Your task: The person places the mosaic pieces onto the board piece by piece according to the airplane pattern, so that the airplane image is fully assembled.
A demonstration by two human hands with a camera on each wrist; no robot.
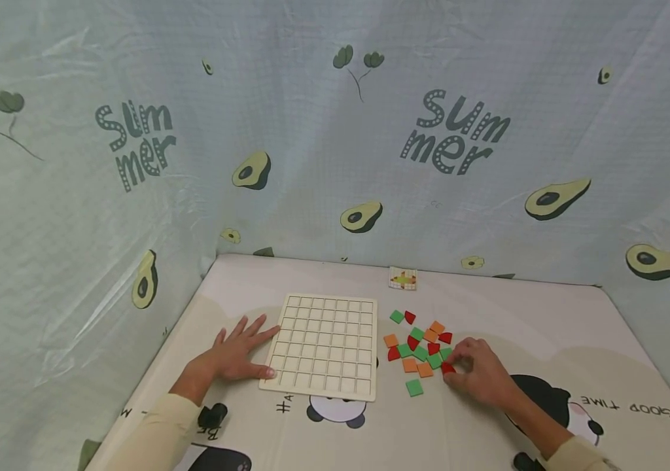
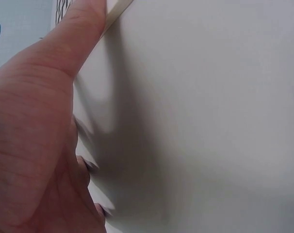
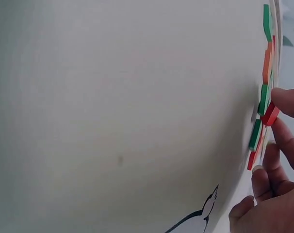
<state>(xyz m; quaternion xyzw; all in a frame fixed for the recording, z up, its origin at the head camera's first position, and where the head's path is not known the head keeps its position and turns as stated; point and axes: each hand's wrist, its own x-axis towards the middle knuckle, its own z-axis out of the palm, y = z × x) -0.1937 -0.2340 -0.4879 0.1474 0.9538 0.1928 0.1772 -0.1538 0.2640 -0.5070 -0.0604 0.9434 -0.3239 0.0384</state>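
A pale wooden grid board (image 1: 330, 341) lies on the table. Along its left edge my left hand (image 1: 233, 356) rests with fingers spread, thumb and index finger touching the rim. In the left wrist view, the thumb (image 2: 84, 29) meets the board's edge. To the right of the board, my right hand (image 1: 482, 374) pinches a red piece with one rounded side (image 1: 447, 368) between thumb and index finger. The right wrist view shows this red piece (image 3: 269, 115) between the fingertips, close to green tiles (image 3: 255, 135). Several loose green, orange (image 1: 409, 365) and red pieces lie just left of that hand.
A small picture card (image 1: 402, 279) with a coloured pattern lies at the back of the table. One green tile (image 1: 414, 388) sits apart, nearest the front. The tablecloth (image 1: 458, 432) bears printed pandas and words. Printed curtains (image 1: 311, 131) stand behind and at the sides.
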